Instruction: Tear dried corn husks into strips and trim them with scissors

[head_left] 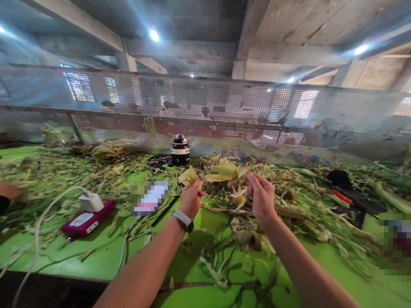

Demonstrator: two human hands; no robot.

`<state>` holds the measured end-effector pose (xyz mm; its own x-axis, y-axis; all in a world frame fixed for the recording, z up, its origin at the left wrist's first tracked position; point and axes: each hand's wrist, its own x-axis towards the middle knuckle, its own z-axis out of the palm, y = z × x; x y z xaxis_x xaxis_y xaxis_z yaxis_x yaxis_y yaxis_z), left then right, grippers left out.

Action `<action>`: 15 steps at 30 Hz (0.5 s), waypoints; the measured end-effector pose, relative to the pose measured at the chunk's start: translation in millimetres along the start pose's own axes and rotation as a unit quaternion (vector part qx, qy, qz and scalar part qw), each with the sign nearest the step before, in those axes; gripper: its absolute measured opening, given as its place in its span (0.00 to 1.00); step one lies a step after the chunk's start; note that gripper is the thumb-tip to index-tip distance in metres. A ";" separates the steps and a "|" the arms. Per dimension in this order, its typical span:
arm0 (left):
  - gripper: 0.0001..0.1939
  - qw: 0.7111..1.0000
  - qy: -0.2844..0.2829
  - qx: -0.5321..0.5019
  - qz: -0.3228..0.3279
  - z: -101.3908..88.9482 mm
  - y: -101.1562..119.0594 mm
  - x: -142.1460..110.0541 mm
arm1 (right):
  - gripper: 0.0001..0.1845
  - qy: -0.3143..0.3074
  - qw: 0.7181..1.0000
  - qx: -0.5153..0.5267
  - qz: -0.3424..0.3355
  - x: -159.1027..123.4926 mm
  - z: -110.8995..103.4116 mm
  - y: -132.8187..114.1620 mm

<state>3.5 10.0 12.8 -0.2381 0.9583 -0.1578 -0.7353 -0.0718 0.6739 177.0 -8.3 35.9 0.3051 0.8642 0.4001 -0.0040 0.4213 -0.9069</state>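
Note:
My left hand, with a pale-strapped watch on its wrist, is closed around the lower end of a crumpled yellow leaf. My right hand is pinched closed at the edge of a pale yellow-green leaf; its thumb and forefinger meet at the leaf's tip. Between and beyond both hands, a larger yellow-green leaf rests on a heap of dry, withered leaves. Loose curled leaves lie on the green tabletop below my hands.
A black bottle stands behind the leaves, before a perforated metal screen. At left are a blurred-out phone, a magenta box with a white charger and cable, and another person's hand. Dark objects lie right.

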 end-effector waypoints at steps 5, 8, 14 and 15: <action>0.05 0.992 -0.043 0.022 -0.115 3.4 -7.8 -10.4 | 0.15 -0.021 0.973 -0.226 -0.045 7.4 -4.6 5.1; 0.07 0.987 -0.067 0.024 -0.147 4.0 -18.0 -17.1 | 0.13 -0.165 0.965 -0.201 0.025 -6.7 8.7 14.6; 0.08 0.974 -0.135 0.057 -0.171 1.6 -33.8 -22.5 | 0.14 -0.246 0.941 -0.068 0.222 -24.7 24.3 25.1; 0.09 0.973 -0.145 0.065 -0.167 1.3 -35.0 -23.2 | 0.13 -0.239 0.941 -0.042 0.235 -24.7 24.1 25.4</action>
<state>35.6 -9.4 -6.2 0.2039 0.9611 -0.1863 -0.6497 0.2752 0.7087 146.4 -12.3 6.2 -0.1749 0.9832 -0.0521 0.0502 -0.0440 -0.9978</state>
